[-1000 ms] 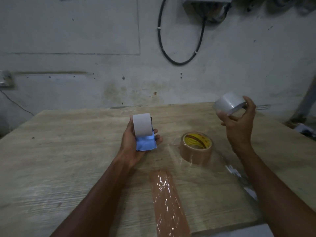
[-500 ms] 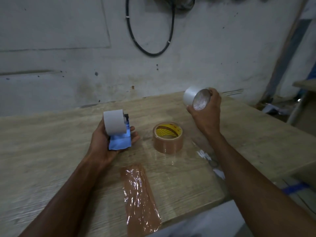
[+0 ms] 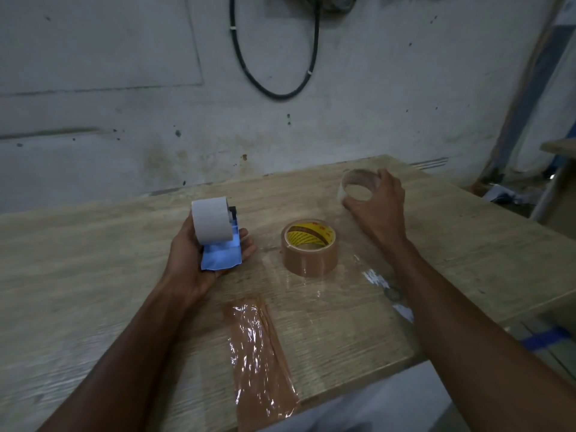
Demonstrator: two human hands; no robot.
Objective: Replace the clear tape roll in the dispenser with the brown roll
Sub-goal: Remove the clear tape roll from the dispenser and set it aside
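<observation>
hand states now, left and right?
Left hand: closed on the dispenser.
Right hand: closed on the clear tape roll, at the table.

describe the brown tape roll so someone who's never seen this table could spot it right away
On the wooden table, look between the two hands. The brown tape roll lies flat there, untouched; its yellow inner core sets it apart from the clear roll at the right hand.
</observation>
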